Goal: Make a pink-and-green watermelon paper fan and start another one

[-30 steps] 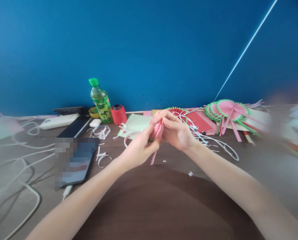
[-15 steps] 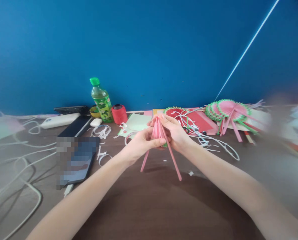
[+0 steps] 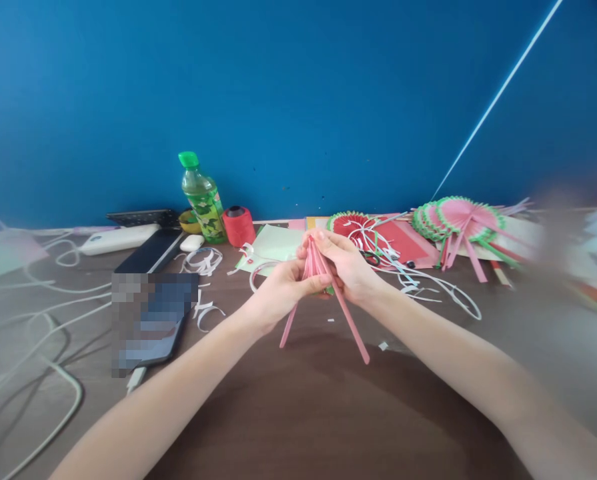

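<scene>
Over the brown table (image 3: 298, 427), left hand (image 3: 278, 297) and right hand (image 3: 353, 270) both pinched the folded pink paper fan (image 3: 313, 265), its 2 sticks (image 3: 351, 327) splayed downward; an even grip near the pleats seemed best.

No legible text, brand, number or sign anywhere. Green patterned label on bottle (image 3: 204, 207), up and left of left hand (image 3: 278, 295): print too small and blurred to read. Phone (image 3: 151, 320) on counter (image 3: 328, 413), left of left hand: screen pixelated, nothing readable.
</scene>
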A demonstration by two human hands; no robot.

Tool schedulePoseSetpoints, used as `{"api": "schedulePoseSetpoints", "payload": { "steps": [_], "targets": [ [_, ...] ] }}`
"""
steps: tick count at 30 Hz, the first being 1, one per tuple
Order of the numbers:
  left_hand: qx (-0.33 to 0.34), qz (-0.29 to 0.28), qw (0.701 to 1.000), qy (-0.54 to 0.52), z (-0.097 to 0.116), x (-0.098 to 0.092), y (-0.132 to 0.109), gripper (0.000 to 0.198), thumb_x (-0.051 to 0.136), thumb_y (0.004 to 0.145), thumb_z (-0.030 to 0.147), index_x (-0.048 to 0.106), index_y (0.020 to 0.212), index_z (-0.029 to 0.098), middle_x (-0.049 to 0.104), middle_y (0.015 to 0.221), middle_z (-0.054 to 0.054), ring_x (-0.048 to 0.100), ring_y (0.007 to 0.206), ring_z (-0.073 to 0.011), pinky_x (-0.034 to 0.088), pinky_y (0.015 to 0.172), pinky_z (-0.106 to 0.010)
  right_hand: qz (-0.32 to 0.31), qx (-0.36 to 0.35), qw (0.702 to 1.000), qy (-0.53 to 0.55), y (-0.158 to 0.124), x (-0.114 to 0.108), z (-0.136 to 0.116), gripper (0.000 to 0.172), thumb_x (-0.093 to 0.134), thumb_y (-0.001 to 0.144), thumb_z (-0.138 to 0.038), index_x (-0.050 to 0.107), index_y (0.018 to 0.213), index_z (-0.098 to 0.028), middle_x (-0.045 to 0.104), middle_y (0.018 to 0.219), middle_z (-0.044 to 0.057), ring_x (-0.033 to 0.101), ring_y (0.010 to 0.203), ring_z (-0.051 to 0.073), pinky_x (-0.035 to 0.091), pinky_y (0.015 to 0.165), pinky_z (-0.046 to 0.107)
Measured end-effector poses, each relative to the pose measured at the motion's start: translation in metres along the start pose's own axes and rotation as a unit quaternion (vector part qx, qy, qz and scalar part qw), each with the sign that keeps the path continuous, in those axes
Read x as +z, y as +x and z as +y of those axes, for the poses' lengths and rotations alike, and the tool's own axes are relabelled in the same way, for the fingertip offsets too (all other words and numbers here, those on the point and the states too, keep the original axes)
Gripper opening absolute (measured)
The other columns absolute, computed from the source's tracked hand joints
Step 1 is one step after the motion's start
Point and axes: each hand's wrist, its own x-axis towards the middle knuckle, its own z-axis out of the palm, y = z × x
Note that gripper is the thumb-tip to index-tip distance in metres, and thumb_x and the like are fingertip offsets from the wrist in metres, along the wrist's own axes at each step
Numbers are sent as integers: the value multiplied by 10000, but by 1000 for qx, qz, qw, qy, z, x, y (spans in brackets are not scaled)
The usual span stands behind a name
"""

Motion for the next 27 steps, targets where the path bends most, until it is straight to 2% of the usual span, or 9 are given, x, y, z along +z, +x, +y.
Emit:
{"api": "schedulePoseSetpoints", "payload": {
  "steps": [2,4,6,8,11,14,21,24,27],
  "targets": [
    [13,0,1000,-3,-1,1,0,253,667,723,329,652,843,107,690,823,-73,632,850,-185,483,832,-341,5,15,1000,7,2,-1,0,267,595,763,-440,556,761,-176,591,640,-16,508,451,60,382,341,147],
    [26,-1,1000,-13,-1,3,-1,226,636,753,313,646,858,113,689,843,-73,630,855,-180,471,854,-346,4,36,999,5,4,-3,1,266,567,786,-437,573,793,-172,609,663,-14,432,371,28,313,288,135],
    [35,-3,999,-28,0,5,-2,196,609,776,301,642,835,117,686,844,-74,632,834,-176,479,843,-350,-11,51,999,0,6,-5,0,277,524,816,-439,594,858,-174,629,694,-10,331,298,5,237,242,142],
    [37,2,998,-42,2,6,-2,169,594,785,282,634,784,118,681,815,-70,632,799,-172,493,818,-346,-33,68,997,-1,8,-8,1,320,463,845,-460,601,939,-187,645,716,-4,300,273,6,223,227,154],
    [44,14,997,-60,5,5,-3,129,581,795,246,615,761,126,662,760,-46,629,748,-153,506,785,-326,-67,88,994,-2,9,-12,3,374,421,856,-493,596,1015,-203,659,707,2,369,301,27,307,261,153],
    [44,9,995,-84,4,4,-3,114,570,806,239,602,772,135,632,748,-22,621,715,-133,510,760,-306,-91,79,993,-6,10,-16,8,328,484,833,-451,597,1006,-196,670,703,4,436,338,33,380,312,144],
    [8,-2,994,-113,-4,9,-2,211,584,785,351,537,761,147,538,681,19,568,582,-112,518,648,-333,-120,121,985,7,6,-17,11,262,463,840,-400,522,963,-176,561,475,-57,459,242,99,311,188,164],
    [12,7,997,-73,-7,10,-2,265,574,783,387,506,691,148,511,622,25,522,536,-95,482,592,-291,-122,128,984,9,5,-14,11,217,457,845,-393,500,919,-194,550,480,-61,527,292,123,379,218,176],
    [14,11,999,-49,-10,10,-2,302,558,790,406,485,644,152,476,563,33,464,500,-79,431,535,-256,-113,119,986,21,4,-12,11,186,485,829,-383,484,864,-201,605,574,-40,547,321,121,443,257,208]
  ]
}}
